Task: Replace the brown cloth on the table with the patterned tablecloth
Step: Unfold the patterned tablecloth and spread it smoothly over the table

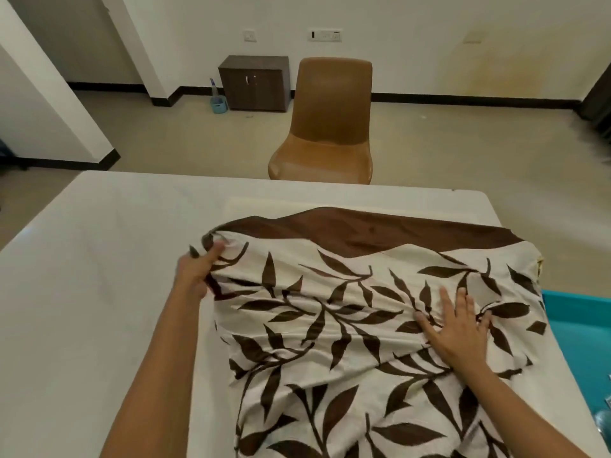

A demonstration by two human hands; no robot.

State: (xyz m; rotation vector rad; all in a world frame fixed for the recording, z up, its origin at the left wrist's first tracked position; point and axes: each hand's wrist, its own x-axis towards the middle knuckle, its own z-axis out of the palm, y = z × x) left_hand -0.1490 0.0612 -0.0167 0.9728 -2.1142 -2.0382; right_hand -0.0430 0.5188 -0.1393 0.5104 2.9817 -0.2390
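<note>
The patterned tablecloth (pixel 330 325), cream with dark brown leaves, lies folded and bunched on the right half of the white table (pixel 99 276). A plain brown band (pixel 363 233) shows along its far edge; I cannot tell whether this is a separate cloth or the tablecloth's border. My left hand (pixel 198 272) pinches the cloth's far left corner. My right hand (pixel 453 328) rests flat on the cloth with fingers spread, near its right side.
A tan chair (pixel 327 127) stands beyond the table's far edge. A small dark cabinet (pixel 254 82) and a light blue bucket (pixel 219 104) sit by the back wall. A teal bin (pixel 578 325) is beside the table on the right.
</note>
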